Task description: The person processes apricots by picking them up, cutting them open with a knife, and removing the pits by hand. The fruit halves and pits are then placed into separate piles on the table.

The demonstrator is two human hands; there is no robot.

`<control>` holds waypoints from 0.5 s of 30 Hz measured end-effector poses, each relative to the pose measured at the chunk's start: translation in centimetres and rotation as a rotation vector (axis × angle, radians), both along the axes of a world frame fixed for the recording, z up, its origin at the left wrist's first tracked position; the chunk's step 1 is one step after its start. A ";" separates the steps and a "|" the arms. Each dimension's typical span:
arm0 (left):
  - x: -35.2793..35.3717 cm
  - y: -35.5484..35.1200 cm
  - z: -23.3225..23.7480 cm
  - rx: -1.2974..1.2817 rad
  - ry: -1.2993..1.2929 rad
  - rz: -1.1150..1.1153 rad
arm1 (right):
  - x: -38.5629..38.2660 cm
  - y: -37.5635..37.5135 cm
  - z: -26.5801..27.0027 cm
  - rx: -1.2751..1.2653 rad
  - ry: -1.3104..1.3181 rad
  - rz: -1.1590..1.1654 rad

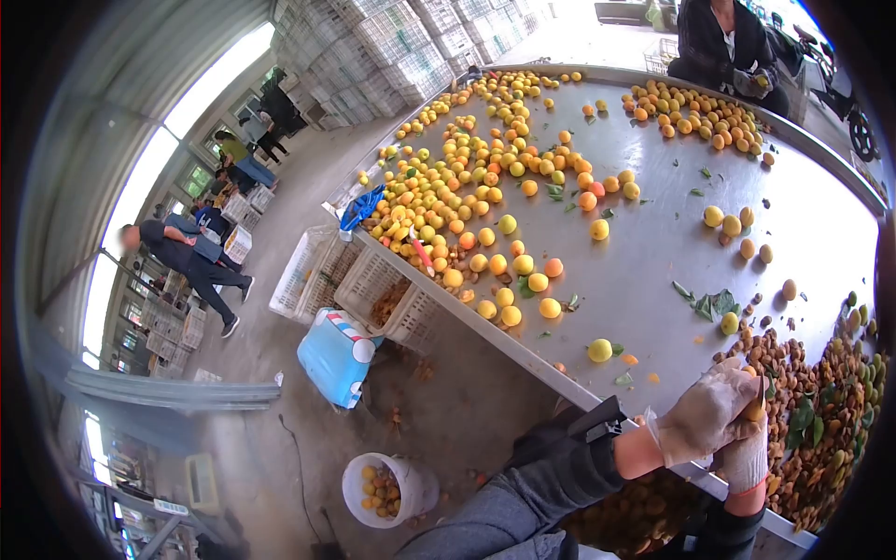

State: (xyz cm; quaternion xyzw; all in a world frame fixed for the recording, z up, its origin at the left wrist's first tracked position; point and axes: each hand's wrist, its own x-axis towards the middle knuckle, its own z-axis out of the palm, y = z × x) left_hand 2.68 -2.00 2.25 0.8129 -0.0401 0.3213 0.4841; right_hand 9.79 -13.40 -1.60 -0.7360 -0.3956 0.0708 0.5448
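You are holding 1 small fruit (752, 411) by the brown heap (786, 448).
Your left hand (702, 415) and right hand (747, 462) are closing around it and a dark, pointy tool (761, 392), but I cannot tell which hand is gripping which. The heap is looking already worked on, while lots of whole yellow fruits (439, 191) are lying untouched across the metal table (644, 252).
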 end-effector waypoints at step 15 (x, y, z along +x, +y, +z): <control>0.0 -0.4 -0.1 -0.356 0.221 -0.060 | 1.3 -2.6 -1.4 -0.191 0.150 -0.089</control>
